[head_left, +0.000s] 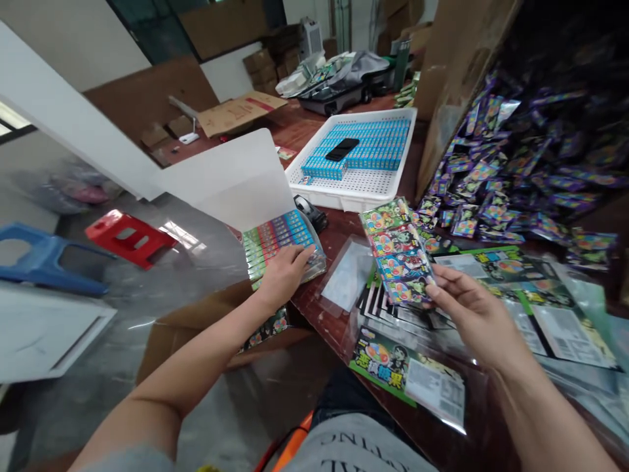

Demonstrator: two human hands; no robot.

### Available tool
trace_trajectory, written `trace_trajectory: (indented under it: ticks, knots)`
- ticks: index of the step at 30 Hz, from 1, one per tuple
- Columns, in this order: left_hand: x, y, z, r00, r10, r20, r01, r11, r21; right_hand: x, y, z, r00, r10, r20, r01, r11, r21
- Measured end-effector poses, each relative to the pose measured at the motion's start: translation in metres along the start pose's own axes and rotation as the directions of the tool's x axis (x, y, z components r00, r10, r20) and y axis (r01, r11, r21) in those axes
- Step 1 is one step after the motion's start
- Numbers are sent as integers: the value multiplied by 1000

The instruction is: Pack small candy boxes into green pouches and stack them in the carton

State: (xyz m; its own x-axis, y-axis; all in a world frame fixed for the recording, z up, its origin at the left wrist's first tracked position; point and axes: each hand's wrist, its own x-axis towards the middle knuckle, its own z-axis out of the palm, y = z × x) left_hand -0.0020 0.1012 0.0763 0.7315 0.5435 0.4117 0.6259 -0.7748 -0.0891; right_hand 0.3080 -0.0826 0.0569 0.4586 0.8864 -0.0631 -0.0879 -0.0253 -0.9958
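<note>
My right hand (472,314) pinches the lower right edge of a flat pack of four small candy boxes (396,252), striped green, red, blue and purple. The pack is tilted up above the table. My left hand (287,269) rests on the near right part of a row of similar packs (275,239), standing on edge at the table's left side. Its fingers lie over them, partly hidden from view. Under the held pack are clear plastic sleeves with printed black and green cards (407,370), several of them overlapping.
A white perforated tray (344,196) holds rows of blue boxes, with a black phone (343,149) on top. A black tape dispenser (312,213) sits beside the row. At right, a large carton (457,72) spills purple packets (491,170). An open cardboard box (181,328) stands below left; stools (130,236) are on the floor.
</note>
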Motion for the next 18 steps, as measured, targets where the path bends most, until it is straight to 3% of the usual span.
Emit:
trace_trajectory:
  ticks: [6, 11, 15, 18]
  knots:
    - [-32, -13, 3, 993, 10, 117, -21, 996, 91, 0, 1, -1, 1000, 26, -9, -26, 999, 19]
    - [-34, -9, 4, 979, -149, 139, 118, 970, 213, 0, 2, 3, 998, 45, 51, -45, 999, 2]
    - [-29, -9, 1, 960, -170, 222, 152, 983, 99, 0, 2, 9, 997, 24, 79, -20, 998, -53]
    - [-22, -5, -20, 958, -255, 128, 274, 949, -154, -5, -2, 7, 989, -33, 145, 45, 996, -79]
